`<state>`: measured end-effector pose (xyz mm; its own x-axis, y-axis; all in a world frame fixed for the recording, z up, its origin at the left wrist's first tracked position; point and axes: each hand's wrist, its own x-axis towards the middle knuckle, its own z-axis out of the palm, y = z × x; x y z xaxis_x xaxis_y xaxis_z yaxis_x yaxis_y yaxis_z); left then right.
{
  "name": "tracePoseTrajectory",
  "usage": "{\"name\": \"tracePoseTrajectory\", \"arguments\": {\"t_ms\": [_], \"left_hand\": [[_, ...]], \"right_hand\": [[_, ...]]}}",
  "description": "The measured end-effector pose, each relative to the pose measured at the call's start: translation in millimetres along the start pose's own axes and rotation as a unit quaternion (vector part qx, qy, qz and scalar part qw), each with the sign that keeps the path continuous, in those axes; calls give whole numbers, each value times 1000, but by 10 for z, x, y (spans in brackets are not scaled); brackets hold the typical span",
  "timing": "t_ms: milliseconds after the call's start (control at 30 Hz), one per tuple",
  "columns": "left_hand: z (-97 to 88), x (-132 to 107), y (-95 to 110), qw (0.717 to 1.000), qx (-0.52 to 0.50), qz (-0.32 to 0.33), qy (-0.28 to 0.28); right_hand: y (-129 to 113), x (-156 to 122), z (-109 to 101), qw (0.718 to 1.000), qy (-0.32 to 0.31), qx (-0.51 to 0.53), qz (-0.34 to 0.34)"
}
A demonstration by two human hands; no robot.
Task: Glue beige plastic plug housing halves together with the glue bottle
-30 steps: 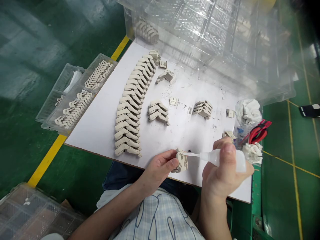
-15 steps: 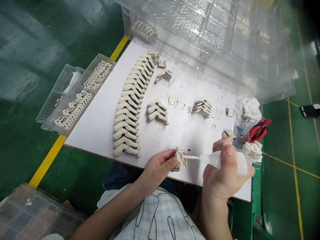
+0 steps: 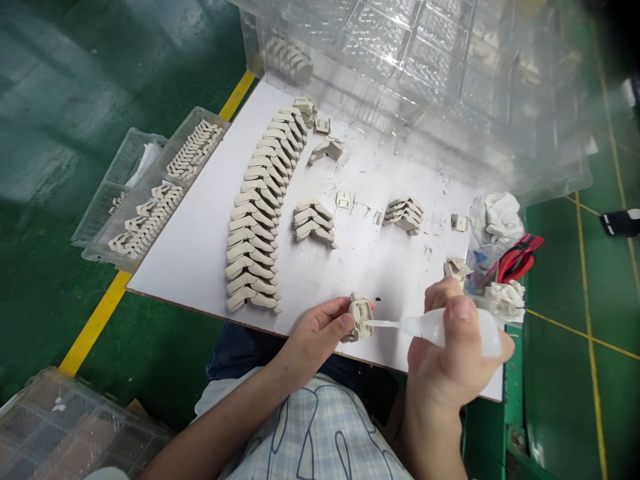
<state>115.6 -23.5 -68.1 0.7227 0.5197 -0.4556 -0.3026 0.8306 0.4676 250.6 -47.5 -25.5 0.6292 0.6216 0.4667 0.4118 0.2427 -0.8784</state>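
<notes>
My left hand (image 3: 325, 331) pinches a small beige plastic part (image 3: 361, 320) near the front edge of the white board, its slotted, hollow side facing right. In my right hand (image 3: 445, 360) is a translucent squeeze bottle (image 3: 427, 328), gripped between thumb and fingers and lying almost level. Its thin white nozzle points left, with the tip at the face of the part. Further left, a long curved row of beige V-shaped parts (image 3: 255, 220) stands on the board. Two shorter stacks sit beyond my hands: one of V-shaped parts (image 3: 314, 223), another of similar parts (image 3: 404, 216).
Clear plastic divided boxes (image 3: 400, 87) rise along the board's far side. Lower boxes of parts (image 3: 150, 200) lie off its left edge. At the right are crumpled white tissue (image 3: 501, 217) and a red-handled tool (image 3: 517, 263). Single beige pieces (image 3: 345, 199) are scattered over the white board (image 3: 200, 260).
The nozzle tip has shifted slightly down across the part's face, and my right hand with the bottle has moved a little right and down. My left hand stays nearly still.
</notes>
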Motion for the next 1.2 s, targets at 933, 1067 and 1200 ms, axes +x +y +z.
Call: {"name": "tracePoseTrajectory", "arguments": {"t_ms": [933, 1067, 1200], "left_hand": [[2, -1, 11, 998, -55, 8, 2], [11, -7, 11, 998, -65, 8, 4], [7, -16, -1, 997, -75, 3, 13]], "right_hand": [[72, -38, -107, 999, -2, -38, -6], [18, -11, -109, 999, 13, -37, 14], [101, 80, -182, 990, 98, 21, 98]]}}
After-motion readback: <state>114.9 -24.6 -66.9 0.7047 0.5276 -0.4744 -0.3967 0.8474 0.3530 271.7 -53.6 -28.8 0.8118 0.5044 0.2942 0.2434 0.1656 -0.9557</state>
